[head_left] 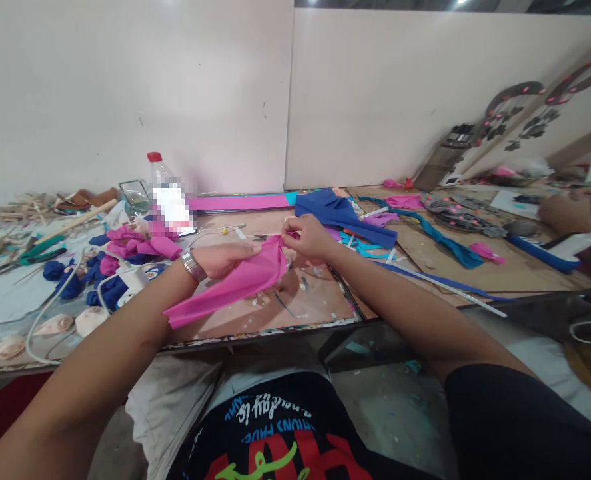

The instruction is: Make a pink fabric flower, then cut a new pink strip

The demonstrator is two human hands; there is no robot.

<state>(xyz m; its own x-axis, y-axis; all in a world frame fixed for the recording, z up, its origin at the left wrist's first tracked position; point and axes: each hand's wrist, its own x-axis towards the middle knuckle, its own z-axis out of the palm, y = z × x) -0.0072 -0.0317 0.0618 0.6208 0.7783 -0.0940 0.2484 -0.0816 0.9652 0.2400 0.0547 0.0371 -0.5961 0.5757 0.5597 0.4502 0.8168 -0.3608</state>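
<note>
A strip of pink fabric (240,283) stretches between my two hands above the near part of the table. My left hand (224,259), below a metal watch, grips the strip along its upper edge with the thumb on top. With thumb and fingers pinched, my right hand (308,237) holds the gathered far end of the strip. The strip's other end hangs down past my left wrist. Just behind the hands lie small dark scissors or pliers (262,237), partly covered.
Blue fabric (332,210) lies behind my right hand. Crumpled pink and blue pieces (125,243), a white cable (72,280) and a red-capped bottle (154,159) are at left. White strip (450,288) juts over the table edge. Another person's hands (562,217) work at far right.
</note>
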